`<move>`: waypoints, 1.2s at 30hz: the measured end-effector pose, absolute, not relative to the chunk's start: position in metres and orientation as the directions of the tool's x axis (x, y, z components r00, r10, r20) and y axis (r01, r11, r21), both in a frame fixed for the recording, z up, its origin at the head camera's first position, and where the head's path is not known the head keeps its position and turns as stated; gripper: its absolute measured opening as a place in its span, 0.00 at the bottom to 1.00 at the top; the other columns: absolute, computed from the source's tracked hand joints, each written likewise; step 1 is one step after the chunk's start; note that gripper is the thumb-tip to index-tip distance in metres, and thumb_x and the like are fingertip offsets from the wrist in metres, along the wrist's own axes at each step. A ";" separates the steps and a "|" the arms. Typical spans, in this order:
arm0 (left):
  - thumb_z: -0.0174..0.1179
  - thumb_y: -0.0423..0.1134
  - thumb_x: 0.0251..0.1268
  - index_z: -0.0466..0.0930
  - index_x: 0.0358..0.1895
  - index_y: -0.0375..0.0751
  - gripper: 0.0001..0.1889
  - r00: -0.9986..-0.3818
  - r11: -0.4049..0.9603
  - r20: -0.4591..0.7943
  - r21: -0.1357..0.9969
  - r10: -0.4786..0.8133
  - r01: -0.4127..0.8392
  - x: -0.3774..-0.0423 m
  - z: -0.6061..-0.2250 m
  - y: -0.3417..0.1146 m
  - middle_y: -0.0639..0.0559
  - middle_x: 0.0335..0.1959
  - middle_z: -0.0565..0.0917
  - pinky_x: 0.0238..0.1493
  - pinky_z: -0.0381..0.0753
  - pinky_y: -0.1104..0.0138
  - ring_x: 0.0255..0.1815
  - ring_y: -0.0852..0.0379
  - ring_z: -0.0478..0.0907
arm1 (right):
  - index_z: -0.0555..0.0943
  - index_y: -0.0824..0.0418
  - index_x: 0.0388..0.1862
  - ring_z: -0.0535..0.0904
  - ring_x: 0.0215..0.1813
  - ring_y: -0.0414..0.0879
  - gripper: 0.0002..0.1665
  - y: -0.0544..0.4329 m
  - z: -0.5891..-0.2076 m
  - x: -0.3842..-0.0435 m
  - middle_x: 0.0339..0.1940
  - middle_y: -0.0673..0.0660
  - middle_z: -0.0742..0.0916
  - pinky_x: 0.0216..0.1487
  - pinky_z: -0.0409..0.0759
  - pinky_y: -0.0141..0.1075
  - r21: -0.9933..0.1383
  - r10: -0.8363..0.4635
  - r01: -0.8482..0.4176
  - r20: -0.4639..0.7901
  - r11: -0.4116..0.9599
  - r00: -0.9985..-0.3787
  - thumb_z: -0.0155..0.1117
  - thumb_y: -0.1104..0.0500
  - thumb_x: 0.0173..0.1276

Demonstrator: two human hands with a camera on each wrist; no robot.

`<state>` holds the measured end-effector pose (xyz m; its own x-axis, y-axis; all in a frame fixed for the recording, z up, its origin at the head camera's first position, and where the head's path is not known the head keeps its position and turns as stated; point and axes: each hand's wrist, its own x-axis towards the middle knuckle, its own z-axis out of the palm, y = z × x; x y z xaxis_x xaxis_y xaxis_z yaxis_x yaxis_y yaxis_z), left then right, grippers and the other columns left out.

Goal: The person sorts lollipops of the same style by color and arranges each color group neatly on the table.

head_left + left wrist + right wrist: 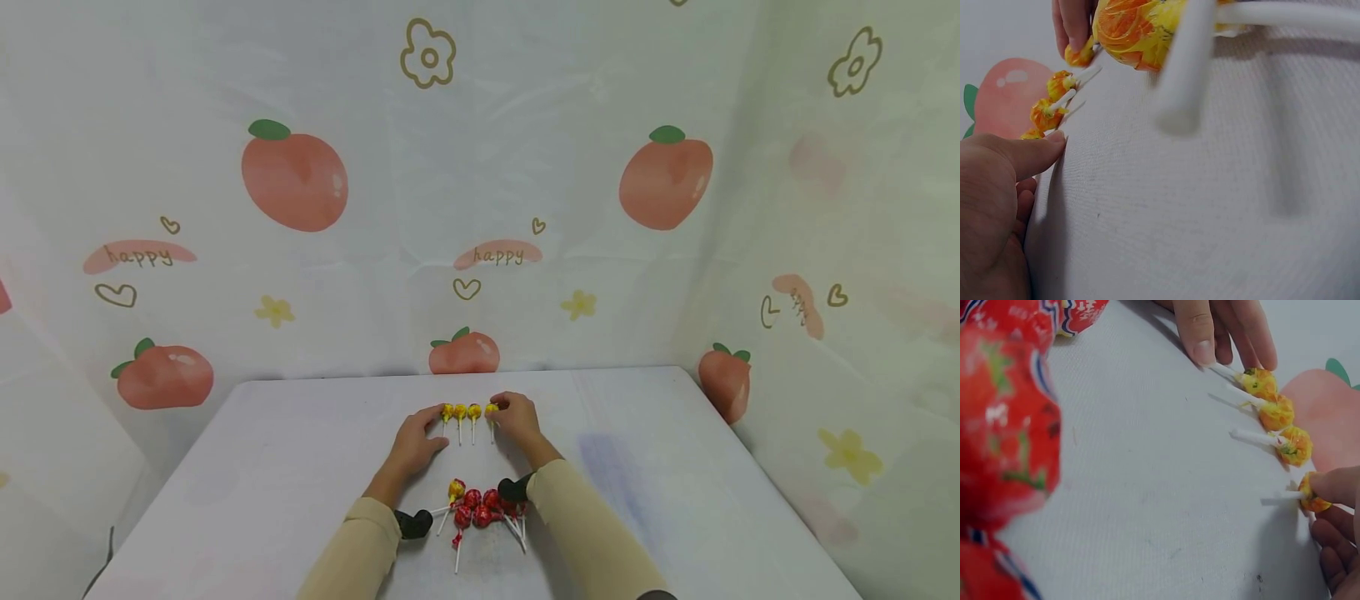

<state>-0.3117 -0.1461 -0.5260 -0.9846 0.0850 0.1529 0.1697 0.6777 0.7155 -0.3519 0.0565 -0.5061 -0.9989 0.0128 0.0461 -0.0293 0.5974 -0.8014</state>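
In our judgement, the main risk was at the upper middle of the head frame, where the right hand (519, 418) pinched the yellow lollipop (492, 409) by its wrapped head: because this head was round, it could roll or turn when the fingers let it go, and its stick could then lie crooked. We also thought that a small push to the left could knock the three other yellow lollipops (461, 412), which lay close together in one row. A second danger came from the black wrist device (513, 489) on the right arm, which overlapped the heap of red lollipops (462, 517) at the lower middle; if the arm dropped, it could disturb them, though we could not tell whether it touched. As for the fingers, the right thumb and fingertips were narrow on the candy, whose stick pointed to the bottom of the frame, and a gap separated it from the row. The left hand (411, 442) was at the row's left end, thumb and fingers wide apart, with the leftmost candy just beside its fingertips; we could not tell surely if they touched it.
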 end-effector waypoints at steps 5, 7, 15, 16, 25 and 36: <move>0.67 0.34 0.60 0.70 0.69 0.41 0.31 -0.985 0.676 0.151 0.717 0.087 0.170 -0.311 -0.525 -0.146 0.43 0.64 0.74 0.66 0.63 0.49 0.66 0.42 0.67 | 0.85 0.62 0.46 0.78 0.42 0.49 0.14 0.056 -0.506 -0.352 0.41 0.56 0.85 0.51 0.79 0.42 -0.803 0.012 -0.031 0.047 0.595 -0.999 0.71 0.63 0.61; 0.68 0.34 0.60 0.70 0.69 0.41 0.31 -0.985 0.676 0.152 0.717 0.087 0.170 -0.310 -0.525 -0.146 0.43 0.64 0.74 0.65 0.64 0.49 0.66 0.42 0.67 | 0.85 0.62 0.46 0.78 0.42 0.49 0.14 0.055 -0.506 -0.351 0.41 0.56 0.85 0.51 0.79 0.42 -0.802 0.006 -0.033 0.046 0.596 -0.999 0.71 0.62 0.61; 0.68 0.35 0.60 0.71 0.68 0.41 0.31 -0.984 0.673 0.156 0.719 0.085 0.173 -0.309 -0.524 -0.146 0.43 0.63 0.75 0.65 0.64 0.49 0.66 0.42 0.68 | 0.85 0.61 0.47 0.76 0.41 0.49 0.14 0.053 -0.505 -0.351 0.40 0.55 0.84 0.51 0.79 0.41 -0.795 0.006 -0.019 0.029 0.607 -1.000 0.71 0.61 0.62; 0.68 0.34 0.60 0.71 0.68 0.41 0.31 -0.983 0.674 0.161 0.717 0.087 0.177 -0.309 -0.524 -0.146 0.42 0.63 0.75 0.65 0.64 0.48 0.65 0.42 0.68 | 0.85 0.61 0.47 0.76 0.41 0.49 0.14 0.053 -0.505 -0.351 0.39 0.55 0.84 0.51 0.79 0.41 -0.790 0.004 -0.023 0.032 0.613 -0.999 0.71 0.61 0.61; 0.68 0.34 0.60 0.70 0.68 0.41 0.31 -0.981 0.673 0.168 0.714 0.101 0.191 -0.310 -0.525 -0.147 0.42 0.64 0.74 0.65 0.64 0.48 0.65 0.42 0.68 | 0.85 0.60 0.46 0.75 0.40 0.49 0.14 0.053 -0.506 -0.351 0.38 0.54 0.83 0.51 0.79 0.41 -0.777 0.000 -0.027 0.035 0.628 -0.999 0.72 0.62 0.61; 0.68 0.34 0.59 0.71 0.68 0.41 0.31 -0.980 0.670 0.168 0.716 0.102 0.193 -0.311 -0.526 -0.147 0.42 0.63 0.75 0.65 0.64 0.48 0.65 0.41 0.68 | 0.83 0.62 0.48 0.77 0.41 0.50 0.16 0.056 -0.501 -0.350 0.40 0.56 0.83 0.45 0.80 0.41 -0.794 -0.007 -0.056 0.064 0.605 -0.998 0.71 0.62 0.61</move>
